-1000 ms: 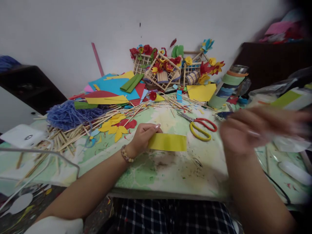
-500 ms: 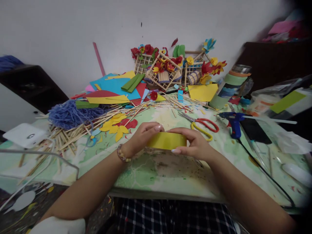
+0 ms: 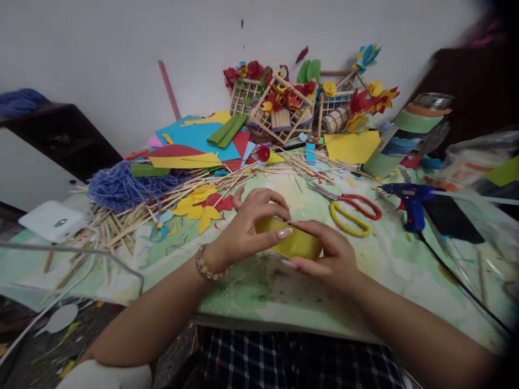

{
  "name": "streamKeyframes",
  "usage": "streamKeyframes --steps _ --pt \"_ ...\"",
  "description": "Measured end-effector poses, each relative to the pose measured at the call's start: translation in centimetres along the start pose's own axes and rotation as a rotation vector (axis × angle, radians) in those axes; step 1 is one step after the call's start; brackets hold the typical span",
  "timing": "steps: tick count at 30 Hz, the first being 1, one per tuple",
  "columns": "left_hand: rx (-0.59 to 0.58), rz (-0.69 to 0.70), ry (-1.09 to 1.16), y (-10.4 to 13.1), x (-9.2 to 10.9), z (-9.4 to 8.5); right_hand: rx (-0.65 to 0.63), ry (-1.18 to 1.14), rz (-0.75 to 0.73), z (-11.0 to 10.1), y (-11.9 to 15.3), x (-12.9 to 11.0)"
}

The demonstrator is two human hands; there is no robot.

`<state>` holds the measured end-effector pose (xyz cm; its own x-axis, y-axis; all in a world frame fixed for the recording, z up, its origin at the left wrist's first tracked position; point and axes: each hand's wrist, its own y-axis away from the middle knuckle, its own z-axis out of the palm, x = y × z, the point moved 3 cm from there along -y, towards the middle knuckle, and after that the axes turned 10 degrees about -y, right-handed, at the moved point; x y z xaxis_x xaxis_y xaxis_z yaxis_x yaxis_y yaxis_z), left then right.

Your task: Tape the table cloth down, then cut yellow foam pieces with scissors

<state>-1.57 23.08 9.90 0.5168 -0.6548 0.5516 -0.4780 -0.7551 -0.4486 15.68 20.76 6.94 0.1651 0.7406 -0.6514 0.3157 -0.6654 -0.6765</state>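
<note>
A yellow paper piece (image 3: 298, 244) is held low over the front middle of the table, its surface curved. My left hand (image 3: 253, 224) has its thumb across the front of the paper and its fingers over the top edge. The right end of the paper sits between the thumb and fingers of my right hand (image 3: 330, 251). Beyond my right hand lie scissors (image 3: 351, 216) with one red and one yellow handle. Yellow petal shapes (image 3: 200, 208) rest on the table beyond my left hand.
Blue yarn (image 3: 130, 186) and thin wooden sticks (image 3: 117, 232) spread at the left. Stick lattices with paper flowers (image 3: 281, 111) lean at the back. A blue glue gun (image 3: 414, 202), a phone (image 3: 456, 219) and a bottle (image 3: 405, 135) stand or lie at the right.
My left hand has shifted its grip, with the fingers now raised and arched over the paper. The yellow paper has tilted, its right end lower. The camera view has shifted slightly.
</note>
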Motion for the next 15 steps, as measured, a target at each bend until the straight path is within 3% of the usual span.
streamKeyframes --steps 5,11,15 --pt "0.068 0.028 0.003 0.1 0.2 0.3 0.099 -0.051 0.038 0.2 1.0 0.8" --pt "0.174 0.001 -0.020 0.1 0.2 -0.2 0.109 -0.252 0.228 1.7 1.6 1.1" --pt "0.159 0.022 -0.042 0.1 0.2 -0.2 0.086 -0.327 0.286 2.0 1.6 1.1"
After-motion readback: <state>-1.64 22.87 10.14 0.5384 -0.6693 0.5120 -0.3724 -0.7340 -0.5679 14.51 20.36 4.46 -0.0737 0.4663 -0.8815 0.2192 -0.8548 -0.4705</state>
